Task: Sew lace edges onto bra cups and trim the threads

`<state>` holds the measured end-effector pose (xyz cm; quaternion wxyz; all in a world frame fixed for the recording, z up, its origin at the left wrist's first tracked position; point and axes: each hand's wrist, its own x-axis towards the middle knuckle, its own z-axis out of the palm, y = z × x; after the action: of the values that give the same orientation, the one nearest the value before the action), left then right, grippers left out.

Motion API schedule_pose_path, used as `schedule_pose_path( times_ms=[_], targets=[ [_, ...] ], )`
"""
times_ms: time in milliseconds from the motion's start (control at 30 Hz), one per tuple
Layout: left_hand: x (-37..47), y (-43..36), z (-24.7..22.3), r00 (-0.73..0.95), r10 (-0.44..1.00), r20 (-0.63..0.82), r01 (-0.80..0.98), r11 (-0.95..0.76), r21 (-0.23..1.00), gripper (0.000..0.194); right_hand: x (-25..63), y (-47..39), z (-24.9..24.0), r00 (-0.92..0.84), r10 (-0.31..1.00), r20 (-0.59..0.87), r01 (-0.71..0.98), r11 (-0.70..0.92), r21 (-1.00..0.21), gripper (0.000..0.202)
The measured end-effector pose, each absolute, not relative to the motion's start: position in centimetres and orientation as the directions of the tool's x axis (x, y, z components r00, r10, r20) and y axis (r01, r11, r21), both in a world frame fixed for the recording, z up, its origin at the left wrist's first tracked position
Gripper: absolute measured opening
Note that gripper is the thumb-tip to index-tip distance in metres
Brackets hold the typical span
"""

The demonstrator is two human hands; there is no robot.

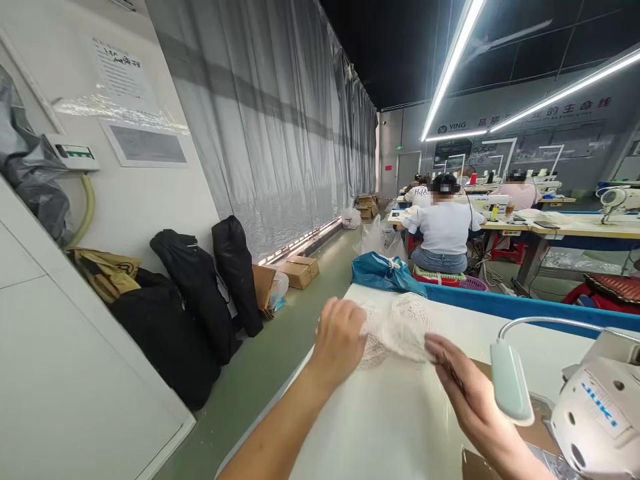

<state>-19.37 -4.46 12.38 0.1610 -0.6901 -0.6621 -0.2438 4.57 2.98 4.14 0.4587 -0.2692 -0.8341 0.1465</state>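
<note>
Lace bra cups (409, 323) are spread crosswise over the white worktop (380, 427), between both hands; their left end is pinched by the fingers of the left hand (340, 337); the right end is met by those of the right hand (467, 387), whether gripped cannot be told

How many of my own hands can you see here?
2: your left hand is at the left side of the white lace, and your right hand is by its right edge, left of the sewing machine.

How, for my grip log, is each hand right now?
Left hand: closed on the pale lace piece.
Right hand: at its edge; whether gripping cannot be told.
</note>
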Motion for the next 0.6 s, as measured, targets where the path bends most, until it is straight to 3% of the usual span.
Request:
schedule_pose_path(
  times_ms=[100, 200, 367, 500, 600],
  targets=[
    [-20.6, -1.0, 13.3, -0.017, 0.822, 0.569, 0.993, -0.052, 0.105, 0.022, 2.1, 6.9, 4.6, -0.418, 0.556, 0.718, 0.317, 0.83, -0.459, 0.04],
    [-20.8, 1.3, 10.6, 0.026, 0.883, 0.468, 0.99, -0.088, 0.112, 0.027, 2.0, 9.4, 3.4, -0.43, 0.594, 0.68, 0.371, 0.803, -0.467, 0.04],
    [-21.1, 1.6, 6.4, 0.02, 0.942, 0.336, 0.983, -0.079, 0.166, 0.073, 6.0, 7.7, 0.4, -0.475, 0.642, 0.602, 0.44, 0.766, -0.469, 0.041],
    [-21.2, 0.4, 7.2, 0.035, 0.94, 0.339, 0.98, -0.099, 0.172, 0.068, 12.5, 2.2, 0.6, -0.634, 0.608, 0.477, 0.439, 0.792, -0.425, 0.041],
    [-19.0, -1.3, 7.9, 0.127, 0.884, 0.45, 0.955, -0.232, 0.187, 0.051, 17.8, -2.7, 1.3, -0.662, 0.662, 0.351, 0.51, 0.741, -0.437, 0.04]
  ],
)
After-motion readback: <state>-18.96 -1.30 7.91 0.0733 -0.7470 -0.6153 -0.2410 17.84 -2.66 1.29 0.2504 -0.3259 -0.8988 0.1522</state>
